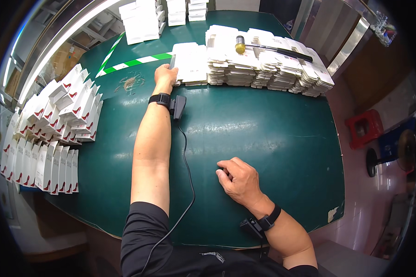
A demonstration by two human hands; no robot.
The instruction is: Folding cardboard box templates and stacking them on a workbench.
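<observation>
My left hand (165, 75) is stretched out to the far side of the table, at the left edge of a low pile of flat white cartons (192, 64). Its fingers are closed on the edge of a flat carton there, with the fingertips partly hidden. Close to me, my right hand (240, 181) rests above the green table top (245, 134), loosely curled, with nothing seen in it. Each wrist wears a black strap with a small device, and a cable runs down from the left one.
Taller stacks of flat cartons (235, 69) stand to the right, with a hammer (275, 50) lying on top. Made-up white boxes with red shoe prints (55, 120) crowd the left edge. More white boxes (141, 23) stand at the back, beyond green-white tape (136, 63). A red stool (364, 129) is at right.
</observation>
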